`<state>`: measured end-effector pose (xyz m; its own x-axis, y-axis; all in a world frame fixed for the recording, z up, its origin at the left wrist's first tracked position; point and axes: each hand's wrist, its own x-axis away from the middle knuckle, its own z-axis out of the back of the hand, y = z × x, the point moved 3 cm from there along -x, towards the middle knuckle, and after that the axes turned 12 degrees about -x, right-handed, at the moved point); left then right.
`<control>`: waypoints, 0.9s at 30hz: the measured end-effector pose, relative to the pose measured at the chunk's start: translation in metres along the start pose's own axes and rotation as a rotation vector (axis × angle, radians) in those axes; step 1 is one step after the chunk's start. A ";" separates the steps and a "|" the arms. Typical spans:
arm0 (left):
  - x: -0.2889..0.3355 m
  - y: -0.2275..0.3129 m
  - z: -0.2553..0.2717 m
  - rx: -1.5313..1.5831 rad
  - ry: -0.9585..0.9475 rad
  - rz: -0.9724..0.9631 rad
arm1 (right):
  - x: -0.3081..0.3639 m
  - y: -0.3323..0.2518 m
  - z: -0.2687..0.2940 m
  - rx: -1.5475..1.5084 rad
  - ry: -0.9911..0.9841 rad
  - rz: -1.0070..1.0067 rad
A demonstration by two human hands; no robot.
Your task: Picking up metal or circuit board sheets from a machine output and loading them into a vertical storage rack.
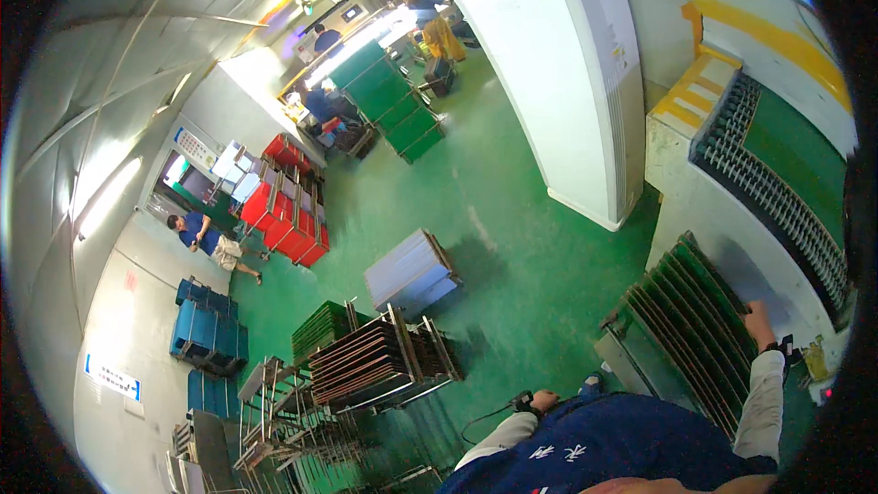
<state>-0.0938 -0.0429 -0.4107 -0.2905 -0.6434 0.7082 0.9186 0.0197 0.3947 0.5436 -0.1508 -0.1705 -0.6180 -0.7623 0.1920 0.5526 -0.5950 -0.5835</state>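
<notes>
I see right hand (758,318) resting on upright boards (690,329) in rack (631,361), fingers curled at top edge. Left hand (543,400) away, loosely closed; grip unclear.

- One head-worn fisheye view, tilted steeply so the green painted floor (476,210) runs upward across the frame.
- The wearer's dark blue shirt (604,444) fills the lower edge, close to the lens.
- Distant workers and red stacked crates (283,215) appear small, bent toward the rim.
</notes>
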 end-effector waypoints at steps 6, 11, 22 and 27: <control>-0.013 -0.018 -0.013 -0.210 0.007 -0.278 | 0.008 -0.023 0.009 0.016 -0.065 -0.072; -0.011 -0.017 -0.012 -0.089 0.086 -0.261 | -0.001 -0.004 0.000 0.126 -0.050 -0.039; -0.008 0.005 0.006 0.084 0.009 0.043 | 0.053 -0.078 0.099 -0.043 0.099 -0.026; -0.079 -0.047 -0.040 -0.082 0.032 -0.603 | 0.090 -0.131 0.194 0.116 0.301 0.277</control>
<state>-0.1034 -0.0240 -0.5088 -0.7588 -0.5458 0.3555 0.6128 -0.4132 0.6736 0.5242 -0.1907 0.0760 -0.5636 -0.7994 -0.2080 0.7691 -0.4160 -0.4851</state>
